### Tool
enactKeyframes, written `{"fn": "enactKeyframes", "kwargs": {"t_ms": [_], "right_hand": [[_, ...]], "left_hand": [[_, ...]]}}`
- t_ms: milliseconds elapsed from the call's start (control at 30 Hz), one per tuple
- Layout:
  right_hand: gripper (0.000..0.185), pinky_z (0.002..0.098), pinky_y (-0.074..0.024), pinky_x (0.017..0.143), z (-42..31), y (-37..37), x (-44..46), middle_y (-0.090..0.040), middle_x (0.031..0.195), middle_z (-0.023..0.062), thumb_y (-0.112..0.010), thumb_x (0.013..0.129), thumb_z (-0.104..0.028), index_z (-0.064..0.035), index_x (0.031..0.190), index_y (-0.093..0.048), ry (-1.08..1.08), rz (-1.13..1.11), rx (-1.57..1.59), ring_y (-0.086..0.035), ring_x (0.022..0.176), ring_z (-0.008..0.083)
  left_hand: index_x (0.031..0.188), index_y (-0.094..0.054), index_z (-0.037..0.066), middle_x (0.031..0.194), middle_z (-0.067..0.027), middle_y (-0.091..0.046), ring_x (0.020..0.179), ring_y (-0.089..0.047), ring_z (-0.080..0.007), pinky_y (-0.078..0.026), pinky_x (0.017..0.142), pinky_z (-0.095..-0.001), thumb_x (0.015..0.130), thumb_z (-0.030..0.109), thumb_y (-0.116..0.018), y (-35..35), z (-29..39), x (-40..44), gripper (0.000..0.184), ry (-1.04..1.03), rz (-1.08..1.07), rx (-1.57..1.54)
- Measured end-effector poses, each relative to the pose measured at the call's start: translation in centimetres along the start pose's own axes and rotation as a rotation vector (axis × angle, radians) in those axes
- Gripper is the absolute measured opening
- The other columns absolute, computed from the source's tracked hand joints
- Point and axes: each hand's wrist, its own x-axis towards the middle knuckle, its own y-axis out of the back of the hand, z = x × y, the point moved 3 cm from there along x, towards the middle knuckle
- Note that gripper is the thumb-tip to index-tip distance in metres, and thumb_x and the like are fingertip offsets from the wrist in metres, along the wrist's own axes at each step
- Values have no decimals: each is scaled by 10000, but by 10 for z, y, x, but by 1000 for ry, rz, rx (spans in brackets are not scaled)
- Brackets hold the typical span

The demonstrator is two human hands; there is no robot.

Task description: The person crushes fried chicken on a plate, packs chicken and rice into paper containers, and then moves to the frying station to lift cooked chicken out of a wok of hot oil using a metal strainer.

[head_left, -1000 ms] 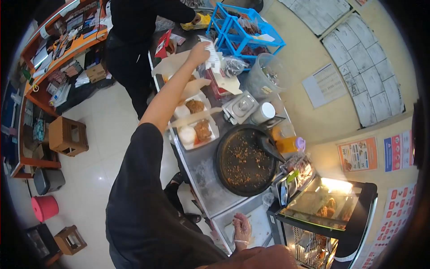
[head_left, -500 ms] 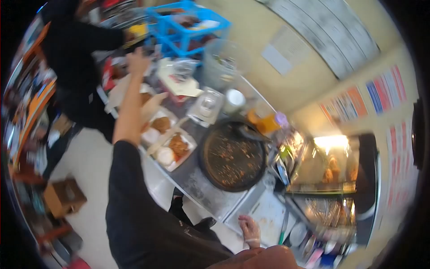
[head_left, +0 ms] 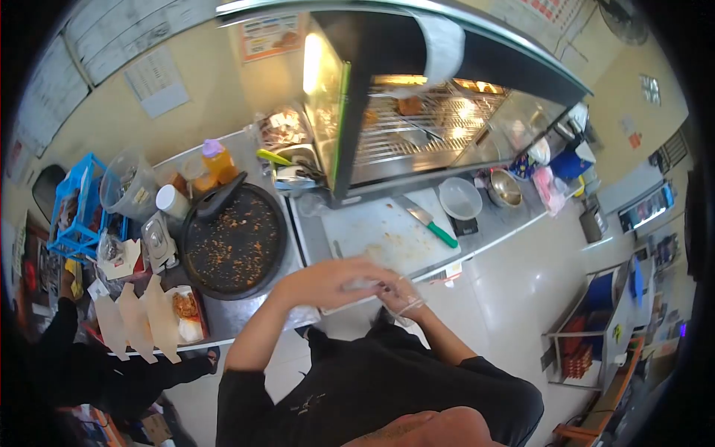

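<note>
The glove (head_left: 410, 305) covers our right hand (head_left: 397, 296), near the board (head_left: 357, 227); that hand is partly curled, and our bare left hand (head_left: 331, 283) meets it (whether either grips anything, we cannot tell). Beyond, we have a knife (head_left: 427, 221) on the board, a tub (head_left: 459, 198) beside it, a pan (head_left: 234, 242) leftward.

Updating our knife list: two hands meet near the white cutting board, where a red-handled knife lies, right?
The knife is green-handled, not red, in the head view. It does lie on the white cutting board, and left hand and right hand meet nearby.
</note>
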Motion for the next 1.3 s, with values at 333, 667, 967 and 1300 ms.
{"fn": "enactKeyframes", "kwargs": {"t_ms": [333, 667, 967, 1300], "right_hand": [[375, 368, -530, 827, 210, 150, -138, -669, 1130, 150, -663, 895, -172, -41, 1244, -625, -291, 374, 7, -657, 928, 241], [356, 378, -532, 821, 206, 210, -163, -632, 1187, 156, -638, 905, -176, -72, 1246, -627, -320, 465, 125, -645, 962, 266], [384, 374, -540, 833, 197, 211, -129, -629, 1181, 149, -638, 922, -212, -79, 1279, -594, -150, 301, 70, -656, 927, 259], [380, 407, -522, 850, 185, 209, -92, -632, 1160, 182, -649, 894, -210, -76, 1249, -619, 11, 186, 66, -624, 959, 332]], "left_hand": [[1329, -533, 157, 1482, -169, -417, 1222, -555, -398, -532, 933, -466, 864, 215, -640, -79, -47, 404, 481, -102, 97, 710], [1261, -578, 99, 1325, -92, -541, 1080, -643, -310, -579, 760, -456, 862, 290, -664, -18, -85, 481, 450, 290, 111, 1409], [1277, -529, 127, 1349, -82, -521, 1020, -657, -334, -585, 768, -468, 860, 327, -671, 5, -69, 393, 483, 362, 155, 1377], [1231, -548, 133, 1290, -75, -512, 920, -695, -312, -591, 689, -453, 864, 336, -673, 38, -56, 262, 438, 631, 270, 1389]]}}
